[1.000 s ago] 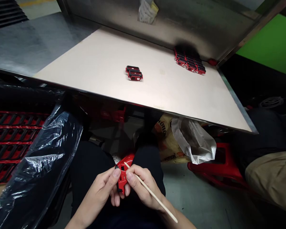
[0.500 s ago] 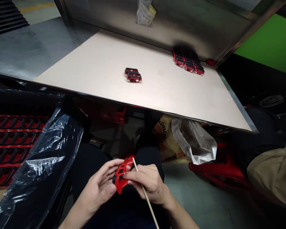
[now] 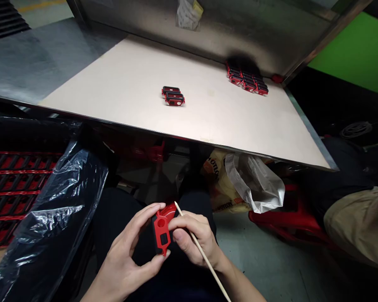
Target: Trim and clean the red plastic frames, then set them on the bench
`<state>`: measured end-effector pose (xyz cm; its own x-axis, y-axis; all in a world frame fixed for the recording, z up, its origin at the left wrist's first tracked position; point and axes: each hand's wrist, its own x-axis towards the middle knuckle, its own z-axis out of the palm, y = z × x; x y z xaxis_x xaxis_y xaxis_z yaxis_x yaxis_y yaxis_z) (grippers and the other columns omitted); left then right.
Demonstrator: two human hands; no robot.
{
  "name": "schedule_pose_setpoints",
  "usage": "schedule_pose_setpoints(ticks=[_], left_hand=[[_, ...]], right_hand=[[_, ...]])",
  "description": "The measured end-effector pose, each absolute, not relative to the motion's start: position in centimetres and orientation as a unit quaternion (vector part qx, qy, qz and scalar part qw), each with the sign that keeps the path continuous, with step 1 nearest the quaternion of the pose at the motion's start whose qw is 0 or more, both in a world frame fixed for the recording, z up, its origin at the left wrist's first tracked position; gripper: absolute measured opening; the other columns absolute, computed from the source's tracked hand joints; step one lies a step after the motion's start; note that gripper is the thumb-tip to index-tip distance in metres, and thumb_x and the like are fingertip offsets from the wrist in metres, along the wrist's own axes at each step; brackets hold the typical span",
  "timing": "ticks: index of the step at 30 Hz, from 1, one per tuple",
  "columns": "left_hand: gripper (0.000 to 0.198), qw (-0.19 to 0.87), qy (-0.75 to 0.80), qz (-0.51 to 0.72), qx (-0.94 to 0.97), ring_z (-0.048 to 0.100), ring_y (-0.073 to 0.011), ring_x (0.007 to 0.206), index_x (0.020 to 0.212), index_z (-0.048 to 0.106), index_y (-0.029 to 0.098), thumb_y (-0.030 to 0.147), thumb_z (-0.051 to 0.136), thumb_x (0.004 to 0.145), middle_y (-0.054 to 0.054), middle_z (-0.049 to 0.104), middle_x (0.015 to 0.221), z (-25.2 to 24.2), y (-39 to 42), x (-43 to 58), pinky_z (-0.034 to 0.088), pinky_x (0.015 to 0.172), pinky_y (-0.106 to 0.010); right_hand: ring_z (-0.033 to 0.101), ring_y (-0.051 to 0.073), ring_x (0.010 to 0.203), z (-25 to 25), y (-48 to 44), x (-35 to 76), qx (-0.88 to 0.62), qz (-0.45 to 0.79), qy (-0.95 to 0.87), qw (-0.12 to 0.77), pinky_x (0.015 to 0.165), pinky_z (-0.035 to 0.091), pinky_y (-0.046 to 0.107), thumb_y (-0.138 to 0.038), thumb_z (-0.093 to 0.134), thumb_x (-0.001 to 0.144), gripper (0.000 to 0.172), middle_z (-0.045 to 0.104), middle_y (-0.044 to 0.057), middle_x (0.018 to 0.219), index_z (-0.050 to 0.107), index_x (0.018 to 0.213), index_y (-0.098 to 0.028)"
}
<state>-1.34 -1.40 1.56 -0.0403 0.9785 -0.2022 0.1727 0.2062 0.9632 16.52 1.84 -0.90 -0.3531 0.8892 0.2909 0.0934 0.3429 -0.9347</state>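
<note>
Low over my lap, my left hand (image 3: 135,247) grips a red and black plastic part (image 3: 161,233) by its two ends, between thumb and fingers. A round hole and a dark square opening show on the part's red face. Just to the right, my right hand (image 3: 195,239) is closed around a thin pale wooden stick (image 3: 204,256). The stick's pointed tip rises past the fingers beside the part's upper end; its other end slants down to the lower right. My right fingers are close to the part, and I cannot tell whether they touch it.
On the pale worktop (image 3: 113,96) lie two similar red and black parts (image 3: 174,97), with rows of more parts (image 3: 247,79) at the back right. A plastic-lined box (image 3: 47,209) at left holds many parts. A plastic bag (image 3: 255,180) hangs below the table edge. A person's sleeve (image 3: 355,226) is at right.
The red and black part has turned in my left hand, so its face with the round hole now shows. My right fingers have drawn off it slightly, still holding the stick.
</note>
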Motion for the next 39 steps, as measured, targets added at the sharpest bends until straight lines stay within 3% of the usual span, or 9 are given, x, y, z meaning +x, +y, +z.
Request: schedule_pose_setpoints(ticks=[9,16,21,27,39], left_hand=[[0.058,0.479,0.577,0.407,0.522,0.060,-0.0300,0.133,0.130,0.066,0.042,0.023,0.075,0.076,0.002,0.067,0.139,0.9,-1.7,-1.5,0.045,0.116,-0.043],[0.060,0.501,0.563,0.393,0.526,0.063,-0.0297,0.128,0.131,0.066,0.048,0.038,0.086,0.075,0.003,0.069,0.137,0.2,-1.4,-2.2,0.051,0.110,-0.039],[0.062,0.465,0.542,0.372,0.593,0.065,-0.0312,0.125,0.138,0.060,0.045,0.042,0.082,0.080,0.000,0.067,0.139,-0.9,-1.4,-2.9,0.051,0.110,-0.043],[0.060,0.428,0.537,0.351,0.636,0.067,-0.0260,0.123,0.142,0.051,0.049,0.047,0.075,0.087,0.003,0.065,0.139,-0.8,-1.3,-2.9,0.055,0.106,-0.041],[0.056,0.387,0.536,0.358,0.659,0.070,-0.0237,0.120,0.140,0.052,0.046,0.057,0.070,0.089,0.002,0.067,0.136,-1.0,-1.3,-3.1,0.056,0.103,-0.036]], right_hand=[[0.046,0.011,0.053,-0.5,1.5,15.8,-0.387,0.562,-0.590,0.431,0.053,0.039,0.025,-0.046,0.059,0.098,0.034,0.057,-0.001,0.065,0.069,0.082,-0.018],[0.045,0.010,0.054,-0.3,1.5,15.6,-0.394,0.625,-0.537,0.408,0.053,0.037,0.023,-0.049,0.061,0.095,0.036,0.056,-0.001,0.065,0.067,0.080,-0.017],[0.046,0.009,0.054,-0.6,1.3,15.6,-0.396,0.651,-0.510,0.398,0.053,0.036,0.022,-0.049,0.063,0.094,0.036,0.055,-0.002,0.064,0.066,0.080,-0.016],[0.046,0.009,0.054,-0.7,1.2,15.5,-0.384,0.670,-0.486,0.408,0.054,0.038,0.021,-0.045,0.064,0.095,0.033,0.053,-0.003,0.061,0.065,0.080,-0.016],[0.044,0.008,0.054,-0.6,1.2,15.4,-0.383,0.685,-0.466,0.407,0.055,0.037,0.020,-0.045,0.064,0.096,0.033,0.051,-0.004,0.060,0.063,0.079,-0.016]])
